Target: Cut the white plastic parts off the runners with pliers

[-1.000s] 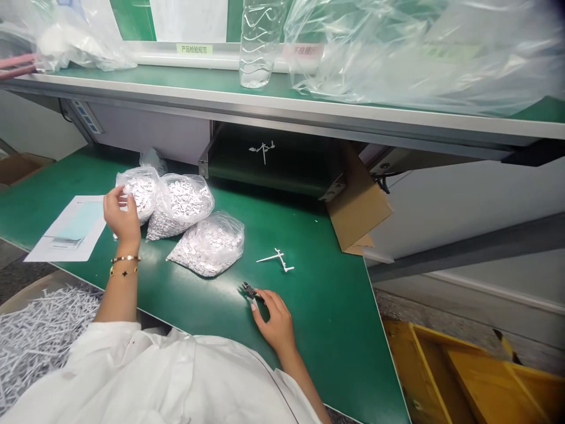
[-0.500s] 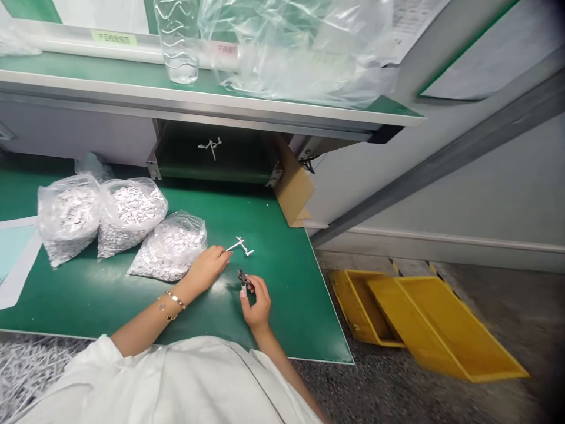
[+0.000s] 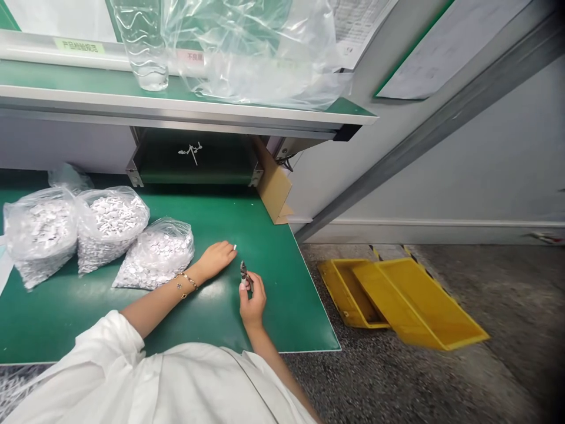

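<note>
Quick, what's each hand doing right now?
Left hand: closed, apparently on a small white plastic piece, only its tip showing.
Right hand: closed, holding small side cutters.

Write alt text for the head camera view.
Looking down from the wearer's head, the right hand grips small side cutters above a green workbench. The left hand, with a gold bracelet, lies on the bench, a white plastic tip showing at its fingers. Three clear bags of small white parts sit to the left; yellow crates lie on the floor to the right.
</note>
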### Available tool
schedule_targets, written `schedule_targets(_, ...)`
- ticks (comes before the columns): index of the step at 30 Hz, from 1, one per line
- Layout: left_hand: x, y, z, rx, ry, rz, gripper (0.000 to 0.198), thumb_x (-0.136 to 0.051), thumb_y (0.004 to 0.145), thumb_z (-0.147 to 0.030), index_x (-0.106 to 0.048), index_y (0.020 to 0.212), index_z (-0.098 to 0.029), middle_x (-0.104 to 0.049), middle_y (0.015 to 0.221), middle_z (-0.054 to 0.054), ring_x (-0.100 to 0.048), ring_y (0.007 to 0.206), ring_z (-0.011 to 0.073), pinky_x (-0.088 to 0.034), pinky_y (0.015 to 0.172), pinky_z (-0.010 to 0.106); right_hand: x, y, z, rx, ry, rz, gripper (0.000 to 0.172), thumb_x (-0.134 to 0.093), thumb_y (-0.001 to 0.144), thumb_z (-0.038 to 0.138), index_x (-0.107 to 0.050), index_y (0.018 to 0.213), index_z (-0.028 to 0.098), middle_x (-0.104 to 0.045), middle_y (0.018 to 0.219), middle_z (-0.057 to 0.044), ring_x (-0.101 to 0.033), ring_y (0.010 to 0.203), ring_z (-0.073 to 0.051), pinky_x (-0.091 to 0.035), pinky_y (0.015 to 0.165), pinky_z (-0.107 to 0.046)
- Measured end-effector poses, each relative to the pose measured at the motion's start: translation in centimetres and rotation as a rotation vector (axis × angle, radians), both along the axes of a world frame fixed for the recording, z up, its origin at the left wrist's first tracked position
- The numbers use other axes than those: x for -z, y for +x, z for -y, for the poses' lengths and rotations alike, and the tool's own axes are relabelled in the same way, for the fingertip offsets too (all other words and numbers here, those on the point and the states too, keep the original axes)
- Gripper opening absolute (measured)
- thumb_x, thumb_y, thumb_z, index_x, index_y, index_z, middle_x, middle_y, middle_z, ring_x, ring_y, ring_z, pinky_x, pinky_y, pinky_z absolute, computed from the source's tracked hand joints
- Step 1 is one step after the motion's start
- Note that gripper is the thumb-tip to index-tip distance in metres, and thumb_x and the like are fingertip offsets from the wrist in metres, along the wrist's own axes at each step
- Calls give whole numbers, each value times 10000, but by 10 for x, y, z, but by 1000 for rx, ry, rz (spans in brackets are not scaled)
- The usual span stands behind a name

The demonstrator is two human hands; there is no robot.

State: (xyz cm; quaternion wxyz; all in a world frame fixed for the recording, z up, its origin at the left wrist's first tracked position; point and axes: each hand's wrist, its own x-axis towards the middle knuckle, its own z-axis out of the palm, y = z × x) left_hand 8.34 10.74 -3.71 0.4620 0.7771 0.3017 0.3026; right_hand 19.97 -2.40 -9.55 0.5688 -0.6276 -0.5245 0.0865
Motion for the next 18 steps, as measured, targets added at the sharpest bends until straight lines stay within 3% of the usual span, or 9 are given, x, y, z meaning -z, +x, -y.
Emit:
schedule_targets(3, -9, -14, 12, -177, -96, 146, 112, -673, 758, -178, -693, 851, -238, -622, 898, 80, -517, 940, 238, -359, 945, 317, 1, 0, -2, 9, -19, -7, 256, -457, 892, 302, -575, 1074, 166, -587, 919, -75, -530, 705, -150, -465, 621, -279)
schedule_targets(7, -13, -31, 38, -442, -412, 323, 139, -730, 717, -265, -696, 835, -199, -641, 844, 50, -573, 819, 194, -441, 803, 283, 4, 0, -8, 1, -65, 12, 248, -474, 878, 297, -591, 1058, 173, -591, 890, -61, -529, 690, -143, -468, 617, -272)
schedule_targets(12, -2, -48, 68, -568, -805, 525, 240, -778, 662, -289, -649, 823, -167, -623, 736, -7, -572, 664, 102, -473, 682, 217, 6, -2, -13, -99, -105, 83, 264, -527, 844, 307, -584, 1070, 184, -581, 907, -60, -526, 690, -142, -491, 639, -283)
schedule_targets(18, 13, -60, 82, -658, -1057, 778, 311, -828, 611, -237, -627, 835, -159, -621, 728, -28, -579, 642, 57, -489, 634, 161, 4, -6, -11, -176, -150, 128, 275, -536, 828, 273, -594, 1081, 184, -587, 962, -70, -555, 739, -150, -517, 687, -293)
